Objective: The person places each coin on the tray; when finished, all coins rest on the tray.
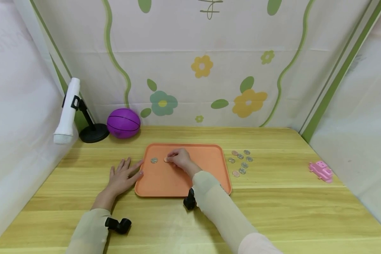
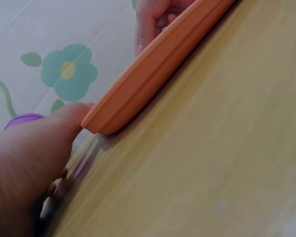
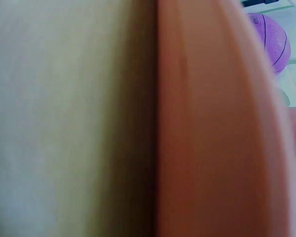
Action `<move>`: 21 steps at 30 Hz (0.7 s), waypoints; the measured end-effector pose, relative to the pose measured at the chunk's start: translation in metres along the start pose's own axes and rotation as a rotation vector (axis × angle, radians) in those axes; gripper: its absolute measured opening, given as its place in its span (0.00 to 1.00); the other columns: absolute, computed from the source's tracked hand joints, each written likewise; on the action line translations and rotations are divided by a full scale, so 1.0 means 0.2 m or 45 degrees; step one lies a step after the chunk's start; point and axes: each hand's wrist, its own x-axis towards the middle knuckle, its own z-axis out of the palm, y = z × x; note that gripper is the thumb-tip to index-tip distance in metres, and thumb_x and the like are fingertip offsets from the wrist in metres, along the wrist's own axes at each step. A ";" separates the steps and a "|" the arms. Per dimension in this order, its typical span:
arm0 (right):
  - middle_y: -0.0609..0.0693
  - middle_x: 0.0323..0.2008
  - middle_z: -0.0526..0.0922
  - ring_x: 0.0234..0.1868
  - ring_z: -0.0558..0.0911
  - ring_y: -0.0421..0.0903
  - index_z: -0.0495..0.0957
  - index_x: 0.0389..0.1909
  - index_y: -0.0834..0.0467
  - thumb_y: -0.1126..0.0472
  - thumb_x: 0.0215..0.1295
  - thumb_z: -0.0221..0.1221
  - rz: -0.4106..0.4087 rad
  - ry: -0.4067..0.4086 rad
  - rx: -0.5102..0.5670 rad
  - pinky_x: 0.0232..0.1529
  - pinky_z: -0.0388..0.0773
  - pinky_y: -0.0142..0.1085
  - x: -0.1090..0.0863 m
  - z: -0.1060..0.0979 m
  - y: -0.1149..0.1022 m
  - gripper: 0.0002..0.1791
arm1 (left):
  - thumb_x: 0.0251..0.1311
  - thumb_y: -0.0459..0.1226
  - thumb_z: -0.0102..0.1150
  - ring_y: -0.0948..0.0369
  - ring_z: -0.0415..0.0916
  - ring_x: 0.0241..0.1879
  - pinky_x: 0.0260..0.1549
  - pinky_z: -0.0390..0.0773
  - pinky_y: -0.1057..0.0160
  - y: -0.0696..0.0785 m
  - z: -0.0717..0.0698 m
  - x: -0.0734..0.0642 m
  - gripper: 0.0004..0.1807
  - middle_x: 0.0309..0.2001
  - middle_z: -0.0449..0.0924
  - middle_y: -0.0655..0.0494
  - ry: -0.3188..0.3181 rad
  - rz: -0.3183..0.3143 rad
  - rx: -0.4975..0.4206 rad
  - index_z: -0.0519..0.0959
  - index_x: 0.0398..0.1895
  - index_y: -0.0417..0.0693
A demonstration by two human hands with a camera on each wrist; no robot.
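Note:
An orange tray [image 1: 168,181] lies flat on the wooden table. Over its left half, my right hand [image 1: 181,159] pinches a copper-coloured coin [image 1: 165,159] between thumb and fingertips, low at the tray's floor. A silver coin [image 1: 153,160] lies just left of it on the tray. My left hand [image 1: 122,178] rests on the table with its fingers spread, thumb and index finger reaching the tray's left rim. In the left wrist view, the left thumb [image 2: 64,121] is at the tray's corner [image 2: 101,116]. The tray's side wall [image 3: 212,123] fills much of the right wrist view.
Several silver coins [image 1: 244,164] and copper coins [image 1: 236,173] lie loose right of the tray. Further right is a pink toy car [image 1: 321,171]. At the back left stand a purple ball [image 1: 124,123] and a white microphone [image 1: 68,109] on a black stand [image 1: 93,133]. Fabric walls surround the table.

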 end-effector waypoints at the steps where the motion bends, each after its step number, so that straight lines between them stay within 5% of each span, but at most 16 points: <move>1: 0.52 0.22 0.78 0.13 0.69 0.43 0.80 0.32 0.62 0.63 0.49 0.63 0.003 -0.006 0.013 0.15 0.68 0.32 0.00 0.00 0.00 0.08 | 0.57 0.56 0.42 0.41 0.33 0.61 0.49 0.28 0.37 0.00 0.00 0.00 0.31 0.64 0.42 0.36 0.001 0.000 0.002 0.59 0.63 0.58; 13: 0.61 0.30 0.78 0.17 0.68 0.44 0.75 0.46 0.65 0.65 0.56 0.56 0.002 -0.147 0.112 0.18 0.64 0.33 -0.05 -0.15 -0.03 0.16 | 0.57 0.56 0.42 0.41 0.33 0.61 0.48 0.29 0.37 -0.01 0.00 0.01 0.31 0.63 0.41 0.35 0.004 0.022 0.001 0.58 0.63 0.59; 21: 0.62 0.39 0.76 0.32 0.71 0.61 0.73 0.49 0.63 0.60 0.58 0.55 -0.104 -0.197 0.029 0.35 0.68 0.50 -0.12 -0.36 -0.09 0.18 | 0.57 0.56 0.41 0.40 0.33 0.61 0.48 0.29 0.36 -0.02 0.00 0.01 0.31 0.63 0.41 0.35 0.000 0.025 0.008 0.57 0.64 0.59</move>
